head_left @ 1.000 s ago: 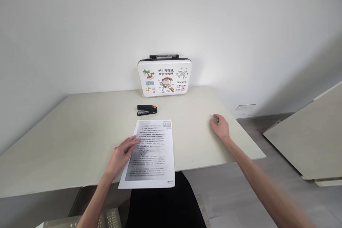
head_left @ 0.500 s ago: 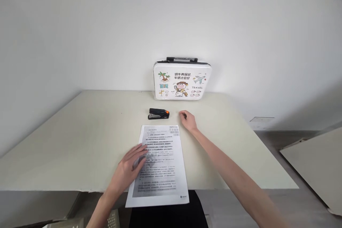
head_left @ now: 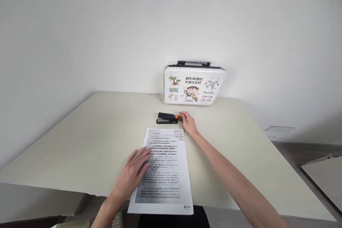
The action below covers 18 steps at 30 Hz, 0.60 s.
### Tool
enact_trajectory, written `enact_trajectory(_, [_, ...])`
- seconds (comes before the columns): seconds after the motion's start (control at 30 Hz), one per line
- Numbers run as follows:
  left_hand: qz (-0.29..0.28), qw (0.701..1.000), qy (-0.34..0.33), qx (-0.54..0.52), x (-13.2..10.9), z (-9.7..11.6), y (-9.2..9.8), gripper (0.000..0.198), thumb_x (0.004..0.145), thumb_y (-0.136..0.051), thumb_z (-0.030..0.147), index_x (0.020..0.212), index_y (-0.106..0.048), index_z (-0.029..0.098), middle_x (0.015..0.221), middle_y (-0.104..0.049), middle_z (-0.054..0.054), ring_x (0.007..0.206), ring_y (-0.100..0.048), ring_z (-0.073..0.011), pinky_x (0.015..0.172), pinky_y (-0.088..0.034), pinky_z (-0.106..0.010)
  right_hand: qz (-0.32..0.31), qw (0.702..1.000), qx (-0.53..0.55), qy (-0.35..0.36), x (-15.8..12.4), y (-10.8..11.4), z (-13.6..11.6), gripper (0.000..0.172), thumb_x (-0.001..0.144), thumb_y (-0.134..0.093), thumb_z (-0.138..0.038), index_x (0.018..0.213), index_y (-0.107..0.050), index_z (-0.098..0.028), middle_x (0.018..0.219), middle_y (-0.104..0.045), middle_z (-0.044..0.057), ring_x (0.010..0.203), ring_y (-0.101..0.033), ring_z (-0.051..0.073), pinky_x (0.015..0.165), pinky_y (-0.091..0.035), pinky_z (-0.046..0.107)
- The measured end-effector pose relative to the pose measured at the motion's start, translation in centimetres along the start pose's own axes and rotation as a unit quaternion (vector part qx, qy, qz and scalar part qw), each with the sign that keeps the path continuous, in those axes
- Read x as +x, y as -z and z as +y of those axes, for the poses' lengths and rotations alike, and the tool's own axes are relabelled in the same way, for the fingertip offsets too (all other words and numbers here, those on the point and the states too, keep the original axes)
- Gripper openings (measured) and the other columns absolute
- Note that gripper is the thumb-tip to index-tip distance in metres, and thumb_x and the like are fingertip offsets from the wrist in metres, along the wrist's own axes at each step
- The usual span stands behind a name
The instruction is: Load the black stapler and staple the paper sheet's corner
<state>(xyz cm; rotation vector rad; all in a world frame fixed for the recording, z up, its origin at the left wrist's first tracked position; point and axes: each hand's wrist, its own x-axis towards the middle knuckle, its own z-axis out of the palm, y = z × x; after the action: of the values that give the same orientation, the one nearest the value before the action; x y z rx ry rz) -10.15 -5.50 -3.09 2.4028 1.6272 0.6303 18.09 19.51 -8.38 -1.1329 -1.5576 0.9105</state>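
On the table lies a black stapler (head_left: 167, 118) with an orange patch at its right end. My right hand (head_left: 188, 123) is at that end, its curved fingertips at the orange part and the thumb a little apart below; whether they press on it is hard to tell. A printed sheet of paper (head_left: 162, 171) lies in front of the stapler, its near end past the table edge. Flat on the left side of the paper rests my left hand (head_left: 136, 171), fingers stretched out. Whether there is more than one sheet cannot be made out.
A white case (head_left: 193, 85) with cartoon prints and a black handle stands against the wall behind the stapler. The pale table (head_left: 80, 149) has its near edge just before me. A pale board (head_left: 323, 178) is low at the right.
My right hand has moved left to the stapler's orange end, and its fingers have opened from a curl. My left hand stays on the paper. The whole view has shifted slightly.
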Motion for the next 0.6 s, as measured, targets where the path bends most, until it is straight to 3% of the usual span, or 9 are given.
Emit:
enact_trajectory(0.23, [-0.009, 1.000, -0.002, 0.016, -0.3, 0.0, 0.1, 0.041, 0.111, -0.042, 0.036, 0.150, -0.055, 0.034, 0.161, -0.050, 0.002, 0.153, -0.040, -0.0230, 0.129, -0.032, -0.054, 0.019, 0.998, 0.054, -0.020, 0.9, -1.0, -0.2, 0.031, 0.101, -0.040, -0.049, 0.107, -0.061, -0.027, 0.103, -0.081, 0.006, 0.099, -0.076, 0.026, 0.095, -0.057, 0.045])
enact_trajectory(0.43, [-0.013, 1.000, 0.004, 0.027, -0.4, 0.8, 0.4, 0.040, 0.112, -0.041, 0.034, 0.150, -0.055, 0.035, 0.160, -0.051, 0.004, 0.153, -0.041, -0.0213, 0.129, -0.032, -0.052, 0.045, 0.992, 0.115, -0.039, 1.7, -2.4, -0.1, 0.035, 0.100, -0.040, -0.054, 0.106, -0.060, -0.027, 0.108, -0.080, 0.006, 0.107, -0.075, 0.022, 0.102, -0.055, 0.041])
enact_trajectory(0.6, [-0.008, 1.000, 0.004, 0.021, -0.3, 0.9, 0.5, 0.039, 0.112, -0.042, 0.034, 0.148, -0.056, 0.035, 0.159, -0.053, 0.004, 0.152, -0.042, -0.0204, 0.129, -0.032, -0.050, 0.035, 0.990, 0.134, -0.040, 1.1, -2.2, 0.3, 0.032, 0.098, -0.044, -0.054, 0.104, -0.062, -0.028, 0.105, -0.081, 0.004, 0.103, -0.076, 0.021, 0.100, -0.057, 0.041])
